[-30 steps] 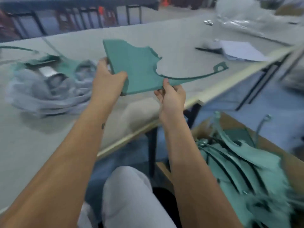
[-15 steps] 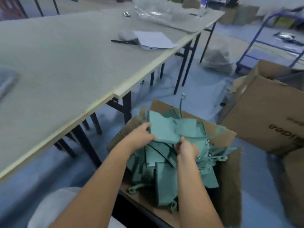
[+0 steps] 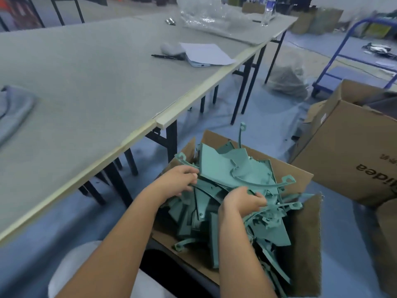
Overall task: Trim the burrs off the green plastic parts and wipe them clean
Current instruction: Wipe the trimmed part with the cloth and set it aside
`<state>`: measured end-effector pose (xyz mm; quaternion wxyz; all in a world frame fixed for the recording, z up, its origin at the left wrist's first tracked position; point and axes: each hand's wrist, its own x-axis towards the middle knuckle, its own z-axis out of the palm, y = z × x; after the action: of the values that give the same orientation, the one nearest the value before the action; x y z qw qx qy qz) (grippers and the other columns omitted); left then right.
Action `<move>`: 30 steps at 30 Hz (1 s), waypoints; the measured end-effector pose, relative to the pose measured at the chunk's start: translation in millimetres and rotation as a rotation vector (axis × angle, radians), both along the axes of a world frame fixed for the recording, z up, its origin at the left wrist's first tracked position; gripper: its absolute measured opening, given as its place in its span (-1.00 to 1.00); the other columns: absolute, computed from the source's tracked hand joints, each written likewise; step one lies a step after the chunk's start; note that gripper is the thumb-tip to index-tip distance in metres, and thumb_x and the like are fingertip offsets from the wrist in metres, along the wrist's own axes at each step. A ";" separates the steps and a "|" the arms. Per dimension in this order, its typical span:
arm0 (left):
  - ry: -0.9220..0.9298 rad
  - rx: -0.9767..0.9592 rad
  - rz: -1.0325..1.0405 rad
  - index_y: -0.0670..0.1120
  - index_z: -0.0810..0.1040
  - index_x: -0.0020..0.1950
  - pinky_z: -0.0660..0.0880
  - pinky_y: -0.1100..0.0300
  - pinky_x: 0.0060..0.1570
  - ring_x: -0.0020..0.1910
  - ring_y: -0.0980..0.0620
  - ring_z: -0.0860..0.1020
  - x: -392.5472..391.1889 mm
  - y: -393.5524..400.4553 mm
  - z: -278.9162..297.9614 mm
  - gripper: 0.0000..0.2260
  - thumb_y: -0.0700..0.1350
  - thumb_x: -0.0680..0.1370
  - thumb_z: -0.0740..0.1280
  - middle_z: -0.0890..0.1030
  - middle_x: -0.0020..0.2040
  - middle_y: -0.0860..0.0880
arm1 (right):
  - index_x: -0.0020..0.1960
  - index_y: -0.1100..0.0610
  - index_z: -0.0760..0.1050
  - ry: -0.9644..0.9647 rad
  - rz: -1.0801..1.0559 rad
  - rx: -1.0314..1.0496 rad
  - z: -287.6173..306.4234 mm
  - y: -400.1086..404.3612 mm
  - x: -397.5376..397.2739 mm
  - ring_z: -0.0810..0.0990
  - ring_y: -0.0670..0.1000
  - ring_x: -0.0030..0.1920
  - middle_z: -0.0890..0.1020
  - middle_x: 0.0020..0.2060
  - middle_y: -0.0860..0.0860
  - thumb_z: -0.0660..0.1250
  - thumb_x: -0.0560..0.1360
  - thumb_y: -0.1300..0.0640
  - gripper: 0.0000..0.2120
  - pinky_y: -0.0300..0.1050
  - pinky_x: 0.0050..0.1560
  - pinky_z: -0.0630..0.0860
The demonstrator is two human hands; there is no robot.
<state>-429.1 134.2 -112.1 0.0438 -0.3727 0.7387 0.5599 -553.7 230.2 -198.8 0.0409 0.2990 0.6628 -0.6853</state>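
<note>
An open cardboard box on the floor to the right of my knees holds a heap of several green plastic parts. On top lies a flat green part with a long thin curved arm ending in a loop. My left hand grips this part's left edge with curled fingers. My right hand curls its fingers round the part's lower edge, just under the curved arm. Both forearms reach down into the box. The fingertips of my right hand are hidden among the parts.
The grey table runs along my left, with a grey cloth at its left edge, a pen and white paper farther back. A second cardboard box stands to the right, a blue cart behind it.
I have turned from the table to the box on the floor. The green part I held above the table now lies on the heap, both hands still on it.
</note>
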 end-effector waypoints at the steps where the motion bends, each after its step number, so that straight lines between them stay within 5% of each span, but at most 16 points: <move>1: 0.037 -0.004 0.021 0.09 0.45 0.34 0.47 0.03 0.23 0.09 0.09 0.59 3.4 -2.2 8.2 -0.73 -0.04 0.66 0.14 0.61 0.12 0.08 | 0.21 0.09 0.28 0.063 -0.007 -0.001 10.4 -7.3 6.2 0.46 0.02 -0.22 0.35 0.30 0.07 0.17 0.54 0.29 -0.73 -0.05 -0.33 0.35; 3: 0.143 -0.026 0.041 0.06 0.48 0.32 0.51 0.05 0.20 0.07 0.07 0.62 12.9 -8.5 29.4 -0.74 -0.08 0.67 0.14 0.64 0.10 0.06 | 0.15 0.08 0.32 0.215 0.057 -0.044 40.9 -29.1 23.8 0.47 0.06 -0.16 0.38 0.18 0.05 0.12 0.49 0.35 -0.71 0.11 -0.18 0.48; 6: 0.358 -0.074 0.087 -0.08 0.47 0.32 0.55 0.27 -0.10 -0.13 0.10 0.62 40.0 -27.8 70.2 -0.74 -0.19 0.67 0.12 0.64 -0.01 0.01 | 0.04 0.05 0.36 0.499 0.302 -0.194 96.5 -78.6 68.9 0.47 0.15 -0.06 0.39 -0.01 0.04 0.15 0.42 0.38 -0.70 0.22 0.07 0.47; 13: 0.691 -0.412 0.703 -0.02 0.56 -0.07 0.53 0.36 -0.30 -0.32 0.23 0.61 198.3 -84.9 147.5 -0.76 -0.29 0.62 0.18 0.66 -0.33 0.12 | -0.09 0.02 0.38 0.989 1.013 -0.523 199.2 -183.9 253.6 0.43 -0.09 -0.11 0.45 -0.11 0.01 0.19 0.36 0.33 -0.76 -0.28 -0.03 0.36; 17: 0.624 -0.554 1.068 -0.07 0.58 0.00 0.56 0.26 -0.25 -0.31 0.13 0.60 313.6 -98.4 149.0 -0.79 -0.29 0.59 0.18 0.66 -0.24 -0.01 | -0.04 0.04 0.42 1.036 1.595 -0.420 210.6 -225.8 351.5 0.51 -0.02 -0.05 0.55 -0.03 0.06 0.24 0.45 0.27 -0.83 -0.10 0.04 0.45; 20: 0.553 -0.600 1.291 -0.07 0.57 -0.06 0.50 0.32 -0.36 -0.42 0.17 0.56 379.0 -105.2 135.4 -0.76 -0.33 0.56 0.18 0.61 -0.31 -0.01 | 0.03 0.02 0.41 1.193 1.900 -0.161 204.2 -253.4 400.2 0.56 0.10 0.03 0.57 0.02 0.06 0.27 0.50 -0.01 -0.84 0.02 0.06 0.46; 23: 0.460 -0.617 1.490 -0.11 0.55 0.01 0.48 0.34 -0.33 -0.28 0.10 0.59 415.9 -123.7 117.5 -0.85 -0.31 0.55 0.25 0.61 -0.19 -0.06 | 0.16 -0.01 0.39 1.402 1.972 0.182 184.4 -267.3 422.4 0.50 0.12 0.19 0.53 0.16 0.06 0.25 0.43 -0.26 -0.57 0.07 0.23 0.35; 25: 0.460 -0.569 1.500 -0.08 0.54 0.02 0.54 0.15 -0.13 -0.14 -0.01 0.59 421.9 -136.1 104.7 -0.88 -0.25 0.56 0.27 0.62 -0.11 -0.06 | 0.34 -0.01 0.34 1.523 1.982 0.353 170.5 -271.1 422.2 0.45 0.18 0.24 0.43 0.27 0.11 0.23 0.48 -0.17 -0.52 0.05 0.22 0.34; 27: 0.567 -0.518 1.447 -0.02 0.58 -0.03 0.55 0.05 -0.08 -0.15 -0.01 0.59 415.7 -142.0 92.7 -0.85 -0.23 0.58 0.25 0.64 -0.13 -0.04 | 0.40 -0.08 0.35 1.519 1.979 0.301 164.9 -275.9 413.2 0.48 0.19 0.16 0.42 0.22 0.12 0.22 0.52 0.04 -0.55 -0.01 0.06 0.41; 30: 0.758 -0.512 1.490 -0.04 0.57 -0.02 0.48 0.22 -0.27 -0.27 0.09 0.57 409.6 -146.0 83.2 -0.82 -0.24 0.61 0.21 0.63 -0.16 -0.02 | 0.30 -0.04 0.49 1.420 1.712 0.000 170.7 -279.9 396.5 0.47 0.11 -0.09 0.44 0.03 0.08 0.22 0.47 0.24 -0.57 -0.11 -0.09 0.41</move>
<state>-19.6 -11.8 -28.8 -0.6672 -0.5458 0.3705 0.3460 -157.3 -49.8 -28.1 0.1117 -0.7172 0.5231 -0.4466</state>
